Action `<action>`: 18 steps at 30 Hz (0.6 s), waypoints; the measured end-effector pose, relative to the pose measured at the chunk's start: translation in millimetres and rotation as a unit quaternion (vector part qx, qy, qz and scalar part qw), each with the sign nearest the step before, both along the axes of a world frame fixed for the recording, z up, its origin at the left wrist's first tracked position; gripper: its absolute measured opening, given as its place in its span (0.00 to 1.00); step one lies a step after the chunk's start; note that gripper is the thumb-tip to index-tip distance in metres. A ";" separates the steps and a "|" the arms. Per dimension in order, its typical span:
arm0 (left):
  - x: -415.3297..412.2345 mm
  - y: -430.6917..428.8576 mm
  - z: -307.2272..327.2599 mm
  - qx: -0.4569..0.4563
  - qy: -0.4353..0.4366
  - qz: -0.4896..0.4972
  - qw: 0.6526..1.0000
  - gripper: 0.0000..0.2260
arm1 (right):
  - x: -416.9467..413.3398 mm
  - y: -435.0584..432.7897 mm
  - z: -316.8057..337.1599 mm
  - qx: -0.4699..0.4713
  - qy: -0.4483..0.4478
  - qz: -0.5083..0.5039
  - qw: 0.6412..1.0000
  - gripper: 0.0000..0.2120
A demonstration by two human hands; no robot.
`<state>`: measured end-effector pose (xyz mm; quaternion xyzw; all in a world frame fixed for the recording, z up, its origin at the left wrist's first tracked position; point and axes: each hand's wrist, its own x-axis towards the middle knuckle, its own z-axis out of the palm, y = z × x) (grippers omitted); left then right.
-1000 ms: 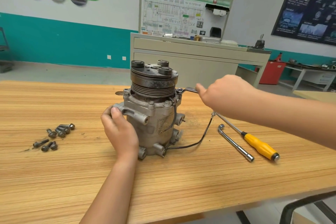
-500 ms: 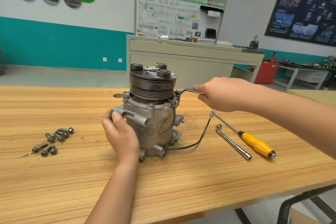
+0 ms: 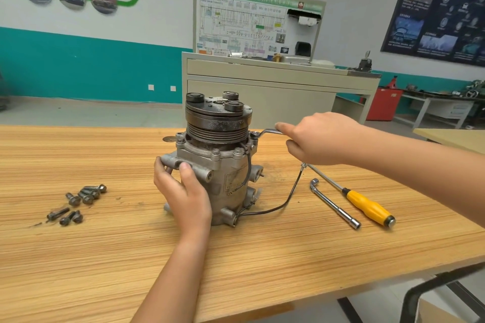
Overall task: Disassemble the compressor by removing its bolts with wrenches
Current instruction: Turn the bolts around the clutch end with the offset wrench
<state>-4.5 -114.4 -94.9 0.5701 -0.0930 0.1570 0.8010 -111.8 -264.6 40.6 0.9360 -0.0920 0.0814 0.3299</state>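
A grey metal compressor (image 3: 225,165) with a black pulley on top stands upright on the wooden table (image 3: 105,257). My left hand (image 3: 181,191) grips its left mounting lug and body. My right hand (image 3: 322,139) holds the shaft of a slim steel wrench (image 3: 266,132). The wrench's ring end sits on a bolt at the compressor's upper right flange. A black wire (image 3: 286,202) trails from the compressor's lower right across the table.
Several loose bolts (image 3: 78,202) lie on the table to the left. An L-shaped socket wrench (image 3: 333,203) and a yellow-handled driver (image 3: 367,207) lie to the right. A beige training cabinet (image 3: 275,86) stands behind the table. A black chair frame (image 3: 420,294) is at lower right.
My right hand has swung the wrench handle slightly toward me, round the bolt. My left hand stays on the compressor. The camera has shifted a little.
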 end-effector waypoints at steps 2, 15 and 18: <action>-0.5 0.0 0.0 0.004 0.002 -0.004 1.000 0.32 | 0.2 -7.4 0.3 -0.005 0.008 0.002 1.000 0.21; 9.8 4.8 -6.9 0.028 -0.035 0.018 0.999 0.31 | 109.8 -34.9 -40.9 0.089 -0.125 0.076 0.985 0.15; 11.3 6.0 -5.5 0.031 -0.032 0.025 0.999 0.30 | 108.7 -35.5 -40.1 0.122 -0.192 0.079 0.971 0.12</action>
